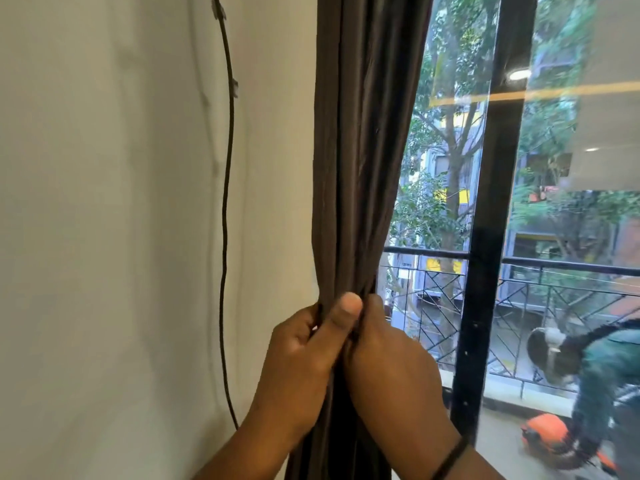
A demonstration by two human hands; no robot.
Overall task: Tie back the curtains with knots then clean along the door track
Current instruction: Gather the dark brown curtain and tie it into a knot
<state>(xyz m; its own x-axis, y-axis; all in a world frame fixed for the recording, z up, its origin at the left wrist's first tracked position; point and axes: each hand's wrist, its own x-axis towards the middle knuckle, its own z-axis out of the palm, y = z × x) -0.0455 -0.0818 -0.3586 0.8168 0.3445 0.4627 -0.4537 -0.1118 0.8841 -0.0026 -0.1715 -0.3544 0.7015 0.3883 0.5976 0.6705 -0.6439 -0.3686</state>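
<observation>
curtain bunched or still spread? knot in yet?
Bunched: the curtain narrows into a tight column, gripped by the left hand and right hand. No knot shows above the hands.

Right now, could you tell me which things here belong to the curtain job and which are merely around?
Job: dark curtain, gripped by left hand and right hand; door frame.
Around: wall cable, balcony railing.

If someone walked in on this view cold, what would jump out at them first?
Probably the dark brown curtain gathered into a bunch down the middle, with the left hand and right hand both gripping it low in the frame. Next, the bright glass door on the right, showing trees and a balcony railing.
</observation>
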